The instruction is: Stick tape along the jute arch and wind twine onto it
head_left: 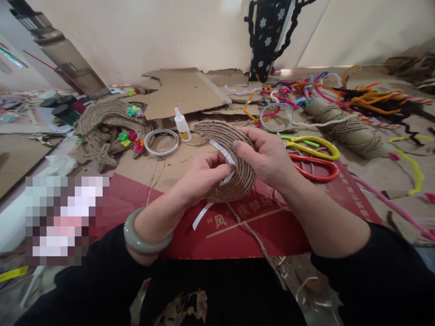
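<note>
A crescent-shaped piece covered in rows of brown twine (pixel 246 170) is held up over the red printed cardboard (pixel 190 240). My right hand (pixel 268 156) grips its right outer side, thumb on the front face. At the inner curve, my left hand (pixel 210 172) pinches a white strip (pixel 222 150) that runs along the edge; the strip's loose tail hangs below the piece. A length of twine trails from the piece down toward my lap. Close behind stand a small white glue bottle (pixel 182 126) and a roll of clear tape (pixel 161 142).
Scissors with yellow and red handles (pixel 314 168) lie right of my right hand. A twine-wound spool (pixel 350 129), another tape roll (pixel 277 117) and colourful pipe cleaners spread at the right. Finished-looking twine arches with a starfish (pixel 98 147) sit left; a black flowered vase (pixel 270 40) stands behind.
</note>
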The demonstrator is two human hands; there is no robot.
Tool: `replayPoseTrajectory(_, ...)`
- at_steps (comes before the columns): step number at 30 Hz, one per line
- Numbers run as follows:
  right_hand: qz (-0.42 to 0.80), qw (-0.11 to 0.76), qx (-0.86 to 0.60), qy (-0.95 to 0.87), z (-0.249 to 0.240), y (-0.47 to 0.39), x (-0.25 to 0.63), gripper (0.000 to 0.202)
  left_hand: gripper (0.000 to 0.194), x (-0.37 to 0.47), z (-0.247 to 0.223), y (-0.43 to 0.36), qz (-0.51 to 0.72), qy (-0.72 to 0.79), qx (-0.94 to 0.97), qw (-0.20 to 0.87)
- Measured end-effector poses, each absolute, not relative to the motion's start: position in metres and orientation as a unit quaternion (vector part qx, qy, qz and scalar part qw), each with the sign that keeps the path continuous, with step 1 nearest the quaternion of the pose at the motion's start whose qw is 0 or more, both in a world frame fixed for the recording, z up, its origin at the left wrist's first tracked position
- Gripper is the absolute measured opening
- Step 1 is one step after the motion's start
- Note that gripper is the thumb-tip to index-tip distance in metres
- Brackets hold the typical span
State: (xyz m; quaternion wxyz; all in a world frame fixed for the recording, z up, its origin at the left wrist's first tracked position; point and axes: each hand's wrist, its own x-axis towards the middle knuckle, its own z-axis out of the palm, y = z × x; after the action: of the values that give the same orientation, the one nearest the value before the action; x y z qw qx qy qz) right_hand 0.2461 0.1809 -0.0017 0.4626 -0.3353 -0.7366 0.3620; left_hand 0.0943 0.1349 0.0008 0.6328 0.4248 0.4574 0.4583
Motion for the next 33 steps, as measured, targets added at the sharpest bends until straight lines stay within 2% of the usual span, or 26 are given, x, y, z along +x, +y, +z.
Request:
replayPoseTrajectory(13,0.362,0.47,-0.345,-0.728,-0.0008,0.1829,0.2481,0.024,0.036,0.0916,-0.0028,0.135,0.467,0.424,0.416,0.655)
replayPoseTrajectory(33,0.393,0.454,-0.334,-0.726,-0.0011,0.1828,0.2479,0.024,0.018,0.0884,-0.0052,0.1386,0.531,0.385,0.413,0.632)
